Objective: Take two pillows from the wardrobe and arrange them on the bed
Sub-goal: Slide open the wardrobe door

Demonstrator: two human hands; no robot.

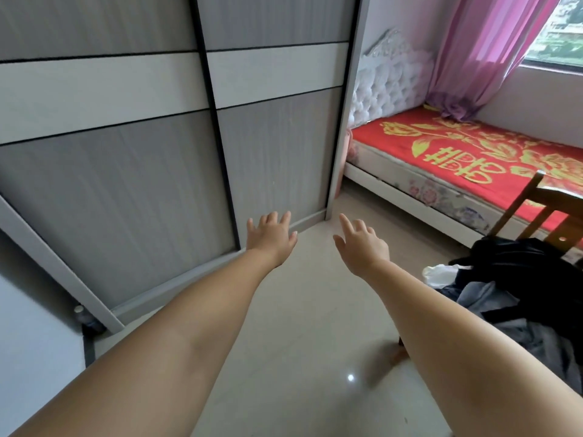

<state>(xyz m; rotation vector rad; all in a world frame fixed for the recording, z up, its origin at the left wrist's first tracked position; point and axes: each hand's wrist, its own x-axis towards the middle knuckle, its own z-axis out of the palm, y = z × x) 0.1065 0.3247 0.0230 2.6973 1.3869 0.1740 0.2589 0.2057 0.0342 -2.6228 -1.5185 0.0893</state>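
Note:
A grey wardrobe [132, 171] with two sliding doors and a white band across them fills the left and centre; both doors are shut, so its inside is hidden. No pillow is in view. The bed [467, 143], covered by a red sheet with gold flowers, stands at the right against a white tufted headboard [388, 80]. Both my arms stretch forward over the floor. My left hand [271, 236] is open with spread fingers, close to the lower edge of the right door. My right hand [361, 244] is open too, empty, over the floor just right of the wardrobe's corner.
A wooden chair [536, 209] piled with dark clothes [517, 279] stands at the right between me and the bed. A pink curtain [482, 48] hangs by the window [561, 29] above the bed. Glossy beige tile floor [309, 357] lies in front of me.

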